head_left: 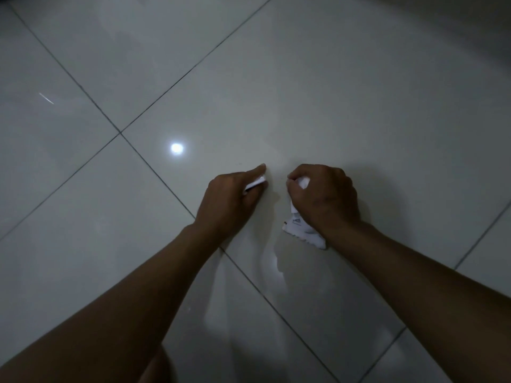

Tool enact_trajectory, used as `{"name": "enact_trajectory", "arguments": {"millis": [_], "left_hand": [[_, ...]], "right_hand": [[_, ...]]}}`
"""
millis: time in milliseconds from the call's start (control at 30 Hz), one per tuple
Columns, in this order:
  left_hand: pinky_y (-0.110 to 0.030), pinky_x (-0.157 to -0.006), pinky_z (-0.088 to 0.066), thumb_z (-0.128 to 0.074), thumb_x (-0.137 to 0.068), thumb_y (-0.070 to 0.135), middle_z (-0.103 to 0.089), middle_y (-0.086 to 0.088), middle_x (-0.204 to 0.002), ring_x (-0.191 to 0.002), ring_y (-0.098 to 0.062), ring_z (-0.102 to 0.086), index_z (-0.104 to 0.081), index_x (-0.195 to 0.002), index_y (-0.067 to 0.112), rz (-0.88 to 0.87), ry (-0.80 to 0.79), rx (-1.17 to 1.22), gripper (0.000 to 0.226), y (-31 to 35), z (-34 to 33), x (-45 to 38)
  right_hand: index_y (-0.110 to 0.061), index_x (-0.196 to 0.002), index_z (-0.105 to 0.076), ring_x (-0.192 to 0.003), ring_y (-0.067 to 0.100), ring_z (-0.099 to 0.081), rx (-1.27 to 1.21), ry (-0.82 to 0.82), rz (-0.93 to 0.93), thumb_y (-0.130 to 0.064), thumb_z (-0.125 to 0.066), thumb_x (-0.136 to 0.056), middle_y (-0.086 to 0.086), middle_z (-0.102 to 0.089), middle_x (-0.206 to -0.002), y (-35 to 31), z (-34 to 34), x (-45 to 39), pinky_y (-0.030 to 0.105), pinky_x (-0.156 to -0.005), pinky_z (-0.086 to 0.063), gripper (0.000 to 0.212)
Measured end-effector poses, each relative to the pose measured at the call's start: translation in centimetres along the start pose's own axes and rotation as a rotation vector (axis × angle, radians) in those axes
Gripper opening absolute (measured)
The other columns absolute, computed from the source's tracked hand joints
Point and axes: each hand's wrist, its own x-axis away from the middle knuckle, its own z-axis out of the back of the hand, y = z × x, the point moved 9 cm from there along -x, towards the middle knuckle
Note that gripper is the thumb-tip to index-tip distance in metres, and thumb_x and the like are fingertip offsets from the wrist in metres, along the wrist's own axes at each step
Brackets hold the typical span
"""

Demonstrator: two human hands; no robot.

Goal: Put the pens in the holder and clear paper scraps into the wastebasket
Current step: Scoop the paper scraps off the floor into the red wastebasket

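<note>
Head view: both my hands are down on the tiled floor (331,92). My left hand (229,200) is curled round a small paper scrap (255,184), index finger stretched out flat. My right hand (323,197) is fisted on a bigger crumpled paper wad (301,229), printed end sticking out below the wrist. Scraps gathered, I'd say; binning not yet done. No wastebasket, pens or holder in view, so pen status unknown.
</note>
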Motion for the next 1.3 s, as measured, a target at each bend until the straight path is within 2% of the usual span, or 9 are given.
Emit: {"name": "enact_trajectory", "arguments": {"millis": [233,367,567,733,867,967,1067,1167,1300], "left_hand": [[-0.034,-0.094,-0.056,-0.063,-0.095,0.029,-0.071,-0.006,-0.119,-0.105,-0.018,-0.07,-0.069,-0.124,0.012,0.0,0.029,0.018,0.034,0.0,0.2,0.0],[-0.03,-0.089,-0.057,-0.066,-0.095,0.023,-0.075,-0.007,-0.11,-0.097,-0.019,-0.072,-0.072,-0.118,0.011,-0.011,0.087,0.009,0.027,0.2,0.4,0.4],[-0.032,-0.083,-0.059,-0.057,-0.097,0.034,-0.076,-0.01,-0.104,-0.09,-0.021,-0.073,-0.071,-0.118,0.008,-0.014,0.109,0.017,0.036,0.5,0.7,0.8],[-0.037,-0.071,-0.057,-0.064,-0.095,0.018,-0.076,-0.009,-0.087,-0.077,-0.021,-0.07,-0.077,-0.099,0.009,-0.019,0.157,0.026,0.016,0.3,0.7,0.9],[-0.034,-0.061,-0.048,-0.06,-0.097,0.017,-0.065,-0.001,-0.069,-0.064,-0.015,-0.061,-0.068,-0.078,0.01,0.017,0.155,0.039,0.022,0.0,0.7,0.7],[-0.029,-0.055,-0.036,-0.059,-0.098,0.014,-0.046,0.009,-0.058,-0.055,-0.008,-0.046,-0.048,-0.065,0.018,0.055,0.169,0.091,0.035,0.0,1.1,0.7],[-0.033,-0.053,-0.038,-0.059,-0.097,0.011,-0.05,-0.005,-0.054,-0.052,-0.005,-0.042,-0.051,-0.061,0.004,0.148,0.221,0.216,0.038,-1.2,1.7,0.6],[-0.03,-0.051,-0.033,-0.06,-0.097,0.013,-0.049,-0.016,-0.054,-0.051,-0.004,-0.034,-0.052,-0.06,-0.003,0.165,0.226,0.256,0.041,-1.3,2.2,0.4],[-0.019,-0.052,-0.029,-0.062,-0.096,0.013,-0.041,-0.01,-0.051,-0.051,-0.001,-0.033,-0.047,-0.058,0.001,0.141,0.204,0.267,0.043,-0.9,2.3,-0.3]], "right_hand": [[-0.023,-0.096,-0.072,-0.094,0.031,-0.066,0.1,-0.027,0.069,-0.032,-0.059,-0.092,0.003,-0.072,-0.101,-0.8,-0.5,-0.4,0.033,-0.077,-0.049,0.016],[-0.02,-0.099,-0.067,-0.097,0.033,-0.063,0.233,-0.104,0.122,-0.029,-0.052,-0.095,0.004,-0.068,-0.104,-1.7,-1.1,-0.7,0.034,-0.078,-0.046,0.018],[-0.016,-0.099,-0.064,-0.096,0.034,-0.062,0.288,-0.155,0.156,-0.027,-0.051,-0.095,0.008,-0.067,-0.105,-2.3,-1.2,-0.8,0.035,-0.078,-0.046,0.018],[-0.012,-0.096,-0.056,-0.099,0.035,-0.059,0.404,-0.192,0.24,-0.021,-0.049,-0.097,0.011,-0.063,-0.108,-3.4,-1.6,-0.7,0.033,-0.072,-0.034,0.013],[-0.012,-0.099,-0.057,-0.104,0.036,-0.059,0.462,-0.214,0.294,-0.022,-0.05,-0.097,0.013,-0.062,-0.113,-4.6,-1.8,-0.8,0.032,-0.073,-0.032,0.012],[-0.012,-0.093,-0.057,-0.102,0.035,-0.059,0.381,-0.257,0.252,-0.03,-0.055,-0.093,0.013,-0.063,-0.11,-3.7,-1.9,-1.3,0.032,-0.073,-0.037,0.018],[-0.022,-0.082,-0.065,-0.094,0.03,-0.063,0.114,-0.257,0.108,-0.034,-0.063,-0.082,0.008,-0.069,-0.099,-1.4,-1.4,-1.8,0.031,-0.075,-0.046,0.012],[-0.027,-0.064,-0.06,-0.08,0.02,-0.064,-0.103,-0.179,0.064,-0.025,-0.069,-0.078,-0.004,-0.067,-0.076,-0.1,-0.3,-2.2,0.025,-0.069,-0.043,0.017],[-0.03,-0.059,-0.056,-0.07,0.013,-0.059,-0.159,-0.136,0.094,-0.019,-0.069,-0.079,-0.01,-0.062,-0.069,1.0,1.1,-2.0,0.022,-0.062,-0.039,0.026]]}}
